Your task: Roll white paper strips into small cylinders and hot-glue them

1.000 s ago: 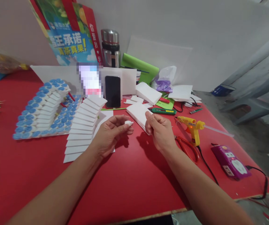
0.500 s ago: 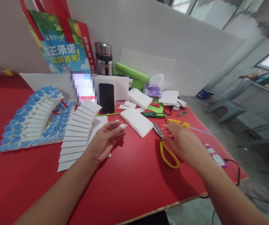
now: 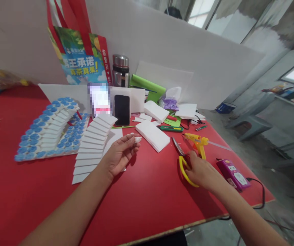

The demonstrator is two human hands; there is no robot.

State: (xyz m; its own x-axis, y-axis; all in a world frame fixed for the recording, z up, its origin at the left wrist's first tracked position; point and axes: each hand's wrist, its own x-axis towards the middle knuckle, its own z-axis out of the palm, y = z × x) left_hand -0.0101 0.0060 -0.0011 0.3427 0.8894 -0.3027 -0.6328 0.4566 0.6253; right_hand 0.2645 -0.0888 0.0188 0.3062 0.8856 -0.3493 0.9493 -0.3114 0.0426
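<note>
Head view: right hand [image 3: 200, 169] hides part of the yellow-handled scissors [image 3: 181, 164] beside the glue gun [image 3: 200, 145]; can't tell if its curled fingers grip them. Left hand [image 3: 120, 153] pinches a small white piece [image 3: 138, 139], shape unclear, near the paper stack [image 3: 153, 136].

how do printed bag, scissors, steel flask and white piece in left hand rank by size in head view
1. Printed bag
2. Scissors and steel flask: unsure, scissors nearer the camera
3. White piece

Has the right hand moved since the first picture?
Yes: judged against the front white stack, the right hand has moved right and nearer, to the scissors.
</note>
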